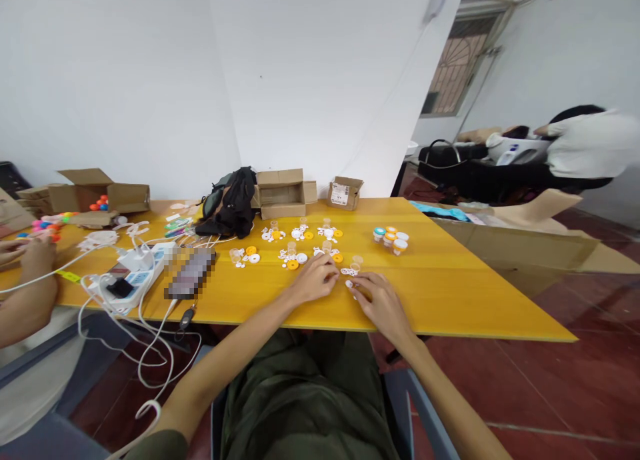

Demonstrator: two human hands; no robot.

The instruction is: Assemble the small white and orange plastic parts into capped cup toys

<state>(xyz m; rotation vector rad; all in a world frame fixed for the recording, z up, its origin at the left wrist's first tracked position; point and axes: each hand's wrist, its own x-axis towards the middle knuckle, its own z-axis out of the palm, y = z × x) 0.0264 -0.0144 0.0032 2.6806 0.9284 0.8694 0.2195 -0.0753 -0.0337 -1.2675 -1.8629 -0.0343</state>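
Over the front part of the yellow table (465,293), my right hand (381,305) pinches a small white round piece (349,284) between thumb and fingertips. Close to its left, my left hand (316,280) has its fingers curled together, and whatever they may hold is hidden. Between and just beyond my hands lies a white patterned flat piece (349,271), with a clear plastic cup (357,261) behind it. Farther back are several small groups of clear cups, white discs (301,258), yellow rings (293,265) and small white pieces.
Assembled jars with coloured lids (390,239) stand right of centre. Open cardboard boxes (281,192) and a black bag (230,203) sit along the wall. To the left are a phone (191,273), a power strip (133,280) with tangled cables, and another person's hands (37,253) with coloured balls.
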